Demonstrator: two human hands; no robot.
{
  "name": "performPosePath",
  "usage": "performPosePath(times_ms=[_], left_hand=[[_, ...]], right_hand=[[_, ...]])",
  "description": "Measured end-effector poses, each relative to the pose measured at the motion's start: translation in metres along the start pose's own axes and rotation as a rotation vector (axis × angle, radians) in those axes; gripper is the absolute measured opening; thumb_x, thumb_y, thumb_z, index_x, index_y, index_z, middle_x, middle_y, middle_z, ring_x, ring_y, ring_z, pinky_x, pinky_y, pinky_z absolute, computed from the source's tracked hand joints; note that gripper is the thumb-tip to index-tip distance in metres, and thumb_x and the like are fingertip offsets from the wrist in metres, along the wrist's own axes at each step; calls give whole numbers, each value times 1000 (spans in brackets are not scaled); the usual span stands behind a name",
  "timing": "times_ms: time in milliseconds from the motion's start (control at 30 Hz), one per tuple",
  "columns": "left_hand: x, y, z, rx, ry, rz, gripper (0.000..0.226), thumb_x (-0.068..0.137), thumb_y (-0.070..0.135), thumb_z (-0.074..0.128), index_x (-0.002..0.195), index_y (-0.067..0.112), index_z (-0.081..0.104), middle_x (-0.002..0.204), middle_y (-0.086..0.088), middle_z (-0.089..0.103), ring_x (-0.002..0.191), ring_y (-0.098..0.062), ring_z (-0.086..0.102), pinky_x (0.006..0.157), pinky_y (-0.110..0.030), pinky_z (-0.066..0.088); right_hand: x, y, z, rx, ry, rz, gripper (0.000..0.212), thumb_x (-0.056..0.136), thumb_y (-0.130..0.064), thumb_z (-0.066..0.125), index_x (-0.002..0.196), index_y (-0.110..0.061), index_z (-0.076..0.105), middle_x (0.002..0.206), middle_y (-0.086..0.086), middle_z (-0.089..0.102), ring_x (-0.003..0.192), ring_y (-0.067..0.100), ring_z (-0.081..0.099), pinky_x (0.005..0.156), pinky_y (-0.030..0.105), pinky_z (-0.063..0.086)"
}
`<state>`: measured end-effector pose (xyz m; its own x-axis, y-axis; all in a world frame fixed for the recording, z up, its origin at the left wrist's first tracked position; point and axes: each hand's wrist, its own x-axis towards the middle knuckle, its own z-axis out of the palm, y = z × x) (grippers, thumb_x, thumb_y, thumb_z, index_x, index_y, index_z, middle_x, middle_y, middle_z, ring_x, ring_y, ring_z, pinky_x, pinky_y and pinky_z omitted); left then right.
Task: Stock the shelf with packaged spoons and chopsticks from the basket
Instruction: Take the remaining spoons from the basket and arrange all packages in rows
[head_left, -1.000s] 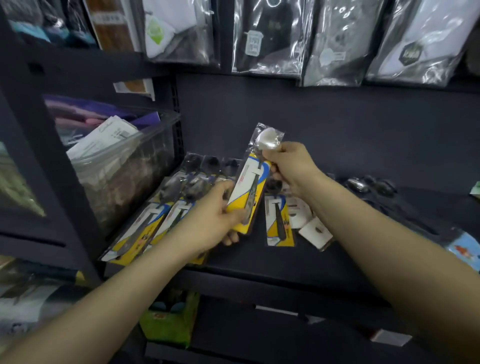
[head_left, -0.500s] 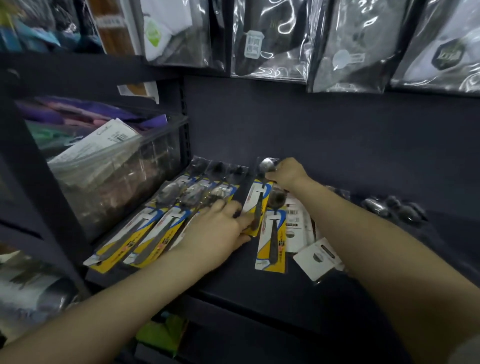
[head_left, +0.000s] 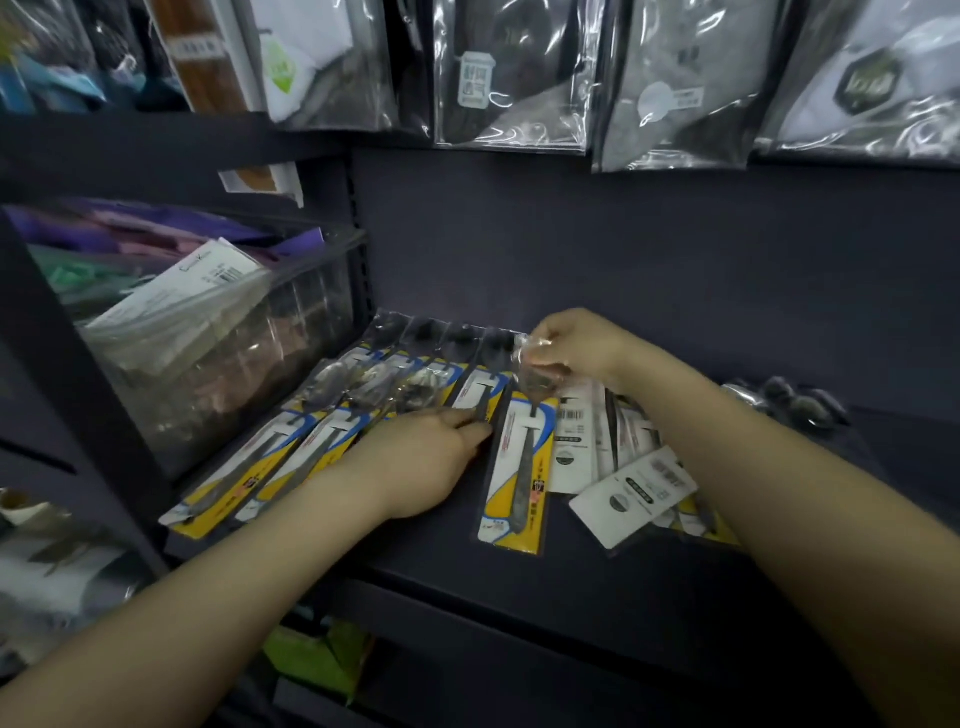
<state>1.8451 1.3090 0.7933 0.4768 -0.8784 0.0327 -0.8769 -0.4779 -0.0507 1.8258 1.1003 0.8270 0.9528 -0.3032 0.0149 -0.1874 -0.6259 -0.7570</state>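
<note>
So the spoon pack (head_left: 517, 462) is now laid flat on the shelf (head_left: 597, 587), no longer held up
Its top is pinched by the right hand (head_left: 576, 345); the neighbouring pack (head_left: 480, 392) is pressed by the flat left hand (head_left: 421, 465)

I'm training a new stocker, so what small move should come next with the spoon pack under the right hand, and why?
Probably let go of the spoon pack and draw the right hand back. The pack already lies flat on the shelf, beside the row of spoon packs that the left hand rests on, yet the right hand pinches its clear top end. A slight nudge left might close the gap first.
</note>
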Motion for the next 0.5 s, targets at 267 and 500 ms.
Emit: performPosePath(times_ms=[267,500], left_hand=[[-69,-20,1,-277,233,85,62,86,61,22,134,27,42,138,1,48,124,-7,43,102,-9,27],[-94,-40,20,-79,70,107,64,82,72,20,135,38,32,148,-2,36,134,-27,37,106,-46,36]], right_hand=[[-14,-23,38,115,-26,18,12,91,-7,52,83,-14,56,66,1,53,50,11,48,41,14,44],[-8,-30,76,-186,108,-74,15,87,-6,54,96,-3,67,89,12,69,72,22,62,65,27,46]])
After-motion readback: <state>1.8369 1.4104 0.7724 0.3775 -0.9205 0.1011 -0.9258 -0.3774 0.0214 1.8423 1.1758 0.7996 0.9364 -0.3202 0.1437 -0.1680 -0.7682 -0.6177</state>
